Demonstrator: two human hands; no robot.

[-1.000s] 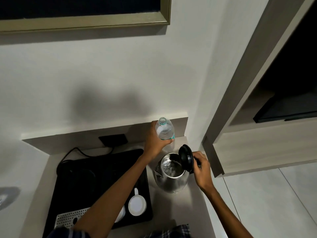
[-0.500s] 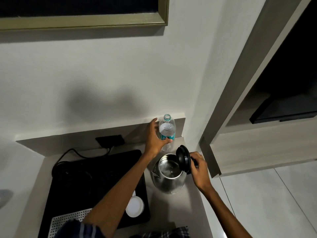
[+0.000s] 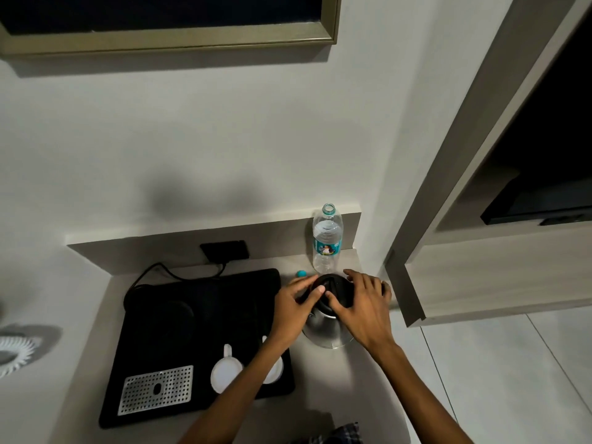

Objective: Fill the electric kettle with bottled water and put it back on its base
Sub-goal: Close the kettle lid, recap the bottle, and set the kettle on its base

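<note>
Both hands on the kettle lid.
Left hand [image 3: 293,304] and right hand [image 3: 363,304] lie flat, fingers spread, gripping nothing, on the kettle [image 3: 330,328]; uncapped bottle [image 3: 326,241] stands just behind on the bench [image 3: 320,379].

Both arms reach forward, bare forearms angled inward. Left hand [image 3: 296,304] and right hand [image 3: 363,307] sit palms-down, side by side, fingers spread and nearly touching.
</note>
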